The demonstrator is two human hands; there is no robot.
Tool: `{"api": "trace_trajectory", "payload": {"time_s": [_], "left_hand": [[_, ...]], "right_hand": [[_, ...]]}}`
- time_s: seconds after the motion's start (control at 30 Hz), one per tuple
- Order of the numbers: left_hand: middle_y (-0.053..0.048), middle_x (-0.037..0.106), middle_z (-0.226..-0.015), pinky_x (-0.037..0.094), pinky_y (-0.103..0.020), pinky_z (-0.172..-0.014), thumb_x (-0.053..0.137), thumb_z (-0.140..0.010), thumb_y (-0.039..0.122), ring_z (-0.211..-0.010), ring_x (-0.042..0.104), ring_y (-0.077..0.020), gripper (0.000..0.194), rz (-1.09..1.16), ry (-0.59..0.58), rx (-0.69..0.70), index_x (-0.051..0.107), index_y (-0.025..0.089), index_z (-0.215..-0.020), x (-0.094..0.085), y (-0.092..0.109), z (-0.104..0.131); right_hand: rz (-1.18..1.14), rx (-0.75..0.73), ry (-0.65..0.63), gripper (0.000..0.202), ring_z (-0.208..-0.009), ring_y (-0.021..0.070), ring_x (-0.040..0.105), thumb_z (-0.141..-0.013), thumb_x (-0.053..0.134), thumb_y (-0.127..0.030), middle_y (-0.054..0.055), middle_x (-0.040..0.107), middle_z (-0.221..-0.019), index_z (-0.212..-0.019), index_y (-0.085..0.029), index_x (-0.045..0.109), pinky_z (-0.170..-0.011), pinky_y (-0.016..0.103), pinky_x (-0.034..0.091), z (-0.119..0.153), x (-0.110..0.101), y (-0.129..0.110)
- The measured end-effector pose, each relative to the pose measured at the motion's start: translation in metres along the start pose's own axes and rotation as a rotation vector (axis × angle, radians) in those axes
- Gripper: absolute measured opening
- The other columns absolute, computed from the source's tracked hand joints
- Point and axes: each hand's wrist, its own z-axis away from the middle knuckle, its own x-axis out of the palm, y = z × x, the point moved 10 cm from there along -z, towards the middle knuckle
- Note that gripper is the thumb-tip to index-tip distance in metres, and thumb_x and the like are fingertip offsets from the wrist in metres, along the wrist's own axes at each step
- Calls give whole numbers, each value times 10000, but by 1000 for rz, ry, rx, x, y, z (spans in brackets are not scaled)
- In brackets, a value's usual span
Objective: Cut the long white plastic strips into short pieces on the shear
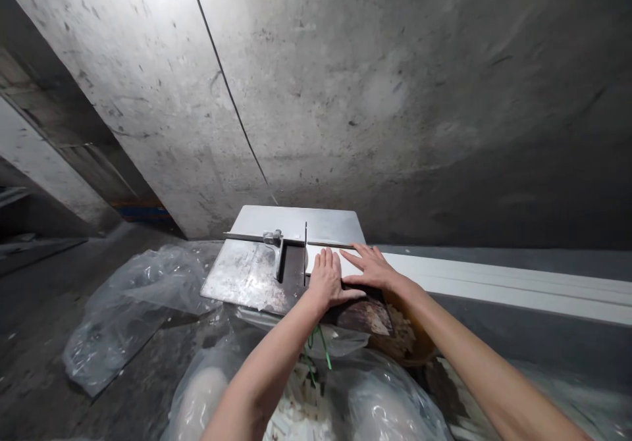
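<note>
Table [239, 275], metal, with 1 upright saw blade [305, 235]. White board [494, 279], 1: on table's right half, projecting past right edge. Left hand [326, 282]: flat on board, fingers together, thumb out. Right hand [371, 268]: fingers spread on board. Advisable: even downward pressure, fingertips clear of blade.
</note>
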Motion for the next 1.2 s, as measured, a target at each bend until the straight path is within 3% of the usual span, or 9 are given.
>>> {"api": "trace_trajectory", "payload": {"time_s": [0.13, 0.27, 0.43, 0.6, 0.77, 0.9, 0.97, 1.07, 1.2], "left_hand": [[-290, 246, -1497, 191, -491, -1163, 298, -731, 903, -1426, 168, -380, 1177, 23, 17, 8, 268, -33, -1444, -7, 14, 33], [-289, 216, -1507, 194, -495, -1166, 284, -743, 896, -1432, 146, -376, 1165, 59, 4, -2, 262, -30, -1449, -13, 29, 67], [-246, 204, -1529, 196, -542, -1163, 299, -754, 882, -1435, 139, -376, 1121, 88, -23, -42, 265, 19, -1468, -19, 40, 96], [-150, 154, -1564, 205, -674, -1104, 375, -820, 784, -1425, 116, -427, 927, 51, -74, -252, 288, 147, -1488, -27, 11, 142], [-167, 205, -1548, 296, -570, -1120, 545, -835, 612, -1415, 211, -390, 868, 77, -170, -233, 263, 123, -1494, -47, -25, 216], [-148, 334, -1504, 350, -455, -1121, 497, -915, 408, -1388, 325, -282, 627, 154, -105, -218, 311, 158, -1459, -83, -72, 255], [-141, 383, -1473, 362, -420, -1118, 482, -927, 384, -1362, 372, -252, 572, 197, -71, -258, 329, 177, -1437, -100, -99, 257], [-123, 380, -1475, 355, -417, -1120, 509, -920, 401, -1368, 363, -243, 599, 233, -71, -305, 293, 208, -1444, -116, -127, 234], [-119, 219, -1555, 357, -395, -1114, 655, -831, 446, -1412, 281, -249, 876, 245, -151, -238, 139, 224, -1503, -116, -126, 170]], "right_hand": [[39, -62, 142, 812, -1416, 360, 201, -809, 458, -746, 159, 238, -1550, -1471, -291, 343, -1106, 629, 133, 35, 15, -17], [73, -165, 355, 770, -1441, 308, 132, -910, 381, -649, 140, 182, -1569, -1520, -214, 203, -1125, 543, 230, 82, 25, -46], [80, -238, 422, 808, -1417, 279, 240, -937, 402, -585, 158, 260, -1537, -1533, -175, 44, -1101, 509, 326, 118, 27, -67], [61, -267, 388, 760, -1383, 269, 322, -948, 382, -579, 164, 341, -1497, -1526, -152, 135, -1098, 515, 340, 115, 24, -86], [25, -244, 419, 747, -1378, 279, 330, -942, 356, -609, 182, 356, -1484, -1490, -108, 274, -1104, 498, 344, 85, 23, -130], [10, -220, 473, 751, -1374, 290, 336, -946, 330, -609, 196, 360, -1479, -1472, -74, 306, -1105, 495, 346, 72, 24, -148], [13, -223, 482, 755, -1377, 294, 329, -948, 319, -608, 199, 358, -1480, -1473, -66, 301, -1107, 496, 342, 72, 24, -148], [9, -225, 478, 770, -1383, 292, 317, -944, 340, -606, 194, 346, -1489, -1505, -93, 221, -1111, 500, 334, 74, 25, -145], [4, -217, 462, 790, -1395, 287, 291, -944, 373, -588, 188, 316, -1505, -1528, -121, 122, -1118, 497, 324, 75, 24, -145]]}}
